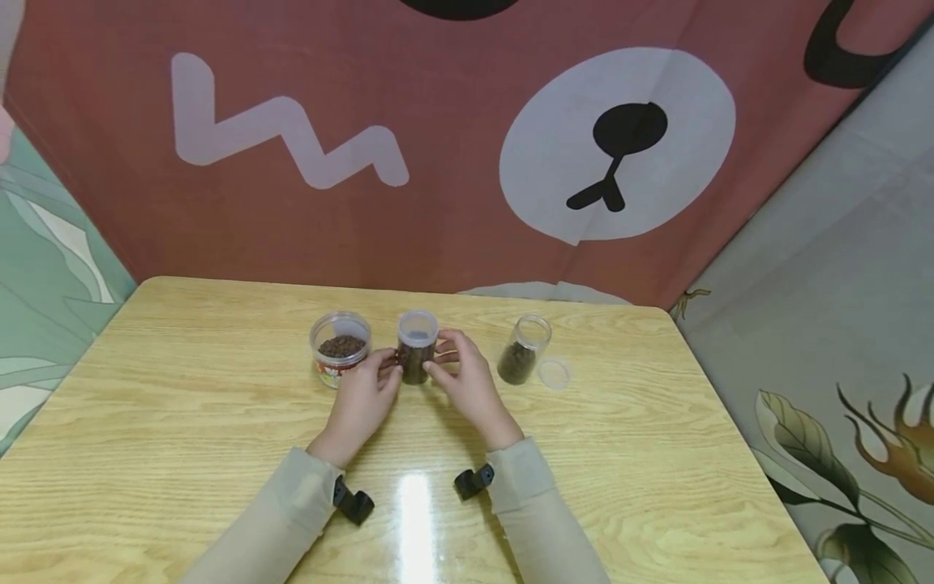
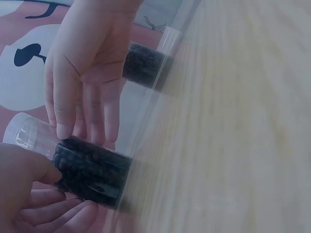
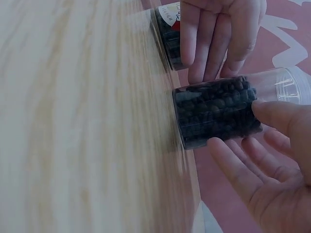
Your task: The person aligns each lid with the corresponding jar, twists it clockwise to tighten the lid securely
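Observation:
A clear cylindrical jar (image 1: 414,367) of dark bean-like pieces, with a whitish lid (image 1: 418,322) on top, stands upright between both hands. My left hand (image 1: 367,395) is at its left side, thumb and fingertips right at the wall. On the other side my right hand (image 1: 470,389) has its thumb at the front and its fingers spread toward the back. Fingers of both hands look relaxed, fairly straight, in the wrist views. The same jar (image 2: 90,170) shows close up in the left wrist view, and the jar (image 3: 216,114) likewise in the right wrist view.
Left of the hands stands a wide clear tub (image 1: 340,328) of brown crumbly bits, with a colourful label. To the right is an open clear jar (image 1: 518,363) with dark contents, a round clear lid (image 1: 555,374) lying beside it. A printed cloth (image 1: 438,235) hangs behind the wooden table (image 1: 642,454).

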The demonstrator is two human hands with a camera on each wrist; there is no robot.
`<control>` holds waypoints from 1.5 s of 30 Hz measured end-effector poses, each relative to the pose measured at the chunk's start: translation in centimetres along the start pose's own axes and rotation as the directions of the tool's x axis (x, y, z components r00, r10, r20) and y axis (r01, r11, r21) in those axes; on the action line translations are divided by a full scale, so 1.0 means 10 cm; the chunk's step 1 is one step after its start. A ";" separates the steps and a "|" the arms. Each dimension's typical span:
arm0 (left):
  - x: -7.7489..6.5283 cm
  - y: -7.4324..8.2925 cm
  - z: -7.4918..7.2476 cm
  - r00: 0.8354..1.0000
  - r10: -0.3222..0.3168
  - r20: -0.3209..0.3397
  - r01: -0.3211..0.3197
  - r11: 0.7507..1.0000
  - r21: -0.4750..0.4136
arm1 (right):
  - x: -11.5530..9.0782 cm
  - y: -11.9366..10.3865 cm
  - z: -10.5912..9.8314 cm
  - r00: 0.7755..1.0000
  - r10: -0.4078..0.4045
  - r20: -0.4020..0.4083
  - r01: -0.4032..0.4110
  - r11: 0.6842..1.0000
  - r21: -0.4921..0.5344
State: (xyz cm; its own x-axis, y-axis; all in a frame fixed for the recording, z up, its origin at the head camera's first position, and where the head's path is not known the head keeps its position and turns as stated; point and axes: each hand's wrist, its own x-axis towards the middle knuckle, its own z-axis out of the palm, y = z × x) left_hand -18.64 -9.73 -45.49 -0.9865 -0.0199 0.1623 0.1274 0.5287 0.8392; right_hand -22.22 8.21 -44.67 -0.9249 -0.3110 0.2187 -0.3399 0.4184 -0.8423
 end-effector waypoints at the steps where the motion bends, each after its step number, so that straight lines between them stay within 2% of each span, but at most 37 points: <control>1: 0.00 0.01 0.00 1.000 -0.001 -0.005 0.001 1.000 0.000 | 0.00 0.00 0.00 1.000 0.000 -0.001 0.000 1.000 -0.001; 7: -0.04 0.04 -0.03 0.998 0.024 -0.066 -0.021 0.999 0.051 | -0.02 -0.02 -0.04 1.000 0.016 0.020 -0.015 1.000 -0.022; 11: -0.06 0.08 -0.05 0.994 0.080 -0.077 -0.071 0.991 0.112 | -0.02 -0.07 -0.10 0.999 0.033 0.036 -0.032 0.999 -0.032; 15: -0.09 0.16 -0.06 0.982 0.175 -0.074 -0.158 0.968 0.194 | -0.03 -0.15 -0.19 0.999 0.006 0.035 -0.005 1.000 -0.020; 18: -0.12 0.22 -0.06 0.966 0.249 -0.068 -0.226 0.944 0.242 | -0.04 -0.21 -0.27 1.000 -0.022 0.021 0.022 1.000 -0.008; 22: -0.15 0.29 -0.03 0.949 0.313 -0.033 -0.292 0.914 0.280 | -0.07 -0.30 -0.38 0.998 -0.059 -0.019 0.059 0.998 -0.013; 25: -0.18 0.33 0.00 0.951 0.310 0.014 -0.303 0.915 0.265 | -0.09 -0.34 -0.46 0.995 -0.086 -0.046 0.085 0.996 -0.029; 28: -0.20 0.35 0.03 0.962 0.263 0.074 -0.273 0.940 0.203 | -0.09 -0.37 -0.54 0.991 -0.113 -0.071 0.109 0.993 -0.052; 31: -0.21 0.37 0.08 0.965 0.225 0.133 -0.242 0.961 0.133 | -0.10 -0.40 -0.61 0.984 -0.142 -0.106 0.136 0.989 -0.062; 35: -0.22 0.43 0.12 0.958 0.221 0.184 -0.235 0.970 0.058 | -0.13 -0.41 -0.70 0.965 -0.190 -0.180 0.181 0.981 -0.067; 45: -0.19 0.62 0.26 0.929 0.276 0.245 -0.285 0.959 0.001 | -0.16 -0.40 -0.87 0.900 -0.232 -0.369 0.211 0.973 -0.097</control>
State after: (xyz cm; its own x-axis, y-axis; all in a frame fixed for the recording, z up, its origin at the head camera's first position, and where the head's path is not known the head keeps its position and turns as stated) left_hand -16.29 -4.18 -41.95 -0.9068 0.3355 0.2553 0.4032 0.5135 0.7575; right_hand -20.88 14.48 -37.35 -0.8166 -0.0619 0.5738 -0.5419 0.4244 -0.7254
